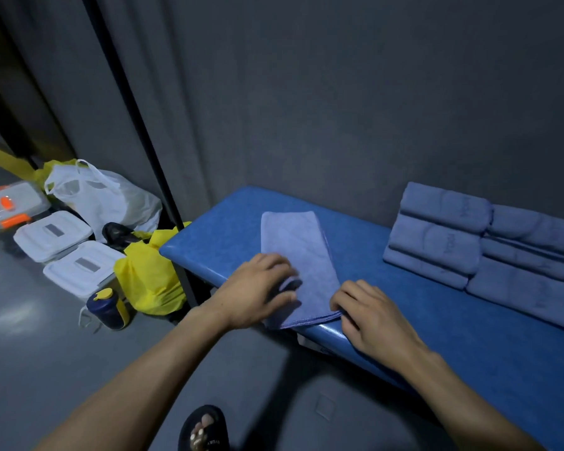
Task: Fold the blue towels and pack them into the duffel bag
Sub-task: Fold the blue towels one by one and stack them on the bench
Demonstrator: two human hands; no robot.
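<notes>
— Towel (298,255) first: ours lies folded into a long strip at centre frame, on the blue bench (469,340), near end at the bench edge.

— Our left hand (258,291) curls over its left edge, seemingly gripping a fold; our right hand (376,317) pinches the lower right corner.

— Soft, light, floppy, we'd judge; best taken by the corners.

— Folded stack (482,249) sits at right, well apart. Yellow bag (150,275), white boxes (79,265) and bottle (108,309) crowd the floor at left. We see no duffel bag.
</notes>
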